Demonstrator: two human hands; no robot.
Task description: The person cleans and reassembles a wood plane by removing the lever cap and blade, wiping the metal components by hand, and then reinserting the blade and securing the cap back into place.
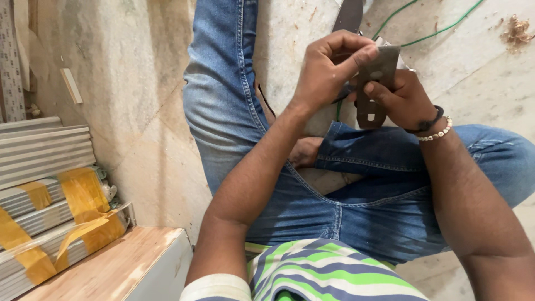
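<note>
Head view, single frame, looking down on a seated person.

Item 1: flat grey metal plate, roughly rectangular, with a slot cut into its lower end. Held upright above the person's lap, between both hands, over the pale stone floor.

Item 2: left hand. Fingers curled, thumb and forefinger pinching the plate's upper edge; grasping the plate.

Item 3: right hand. Fingers wrapped behind the plate, thumb pressed on its front face; grasping the plate. Wrist carries a black band and a beaded bracelet.

Item 4: blue jeans, left leg stretched forward, right leg folded across, a bare foot partly seen between them.

Item 5: striped shirt, green, white and purple, at the lower edge.

Item 6: green cable lying on the floor beyond the hands.

Item 7: dark flat object behind the left hand; kind cannot be told.

Item 8: stacked grey ribbed strips bound with yellow tape, at the left, resting on a wooden board.

Item 9: wood shavings, top right corner.
</note>
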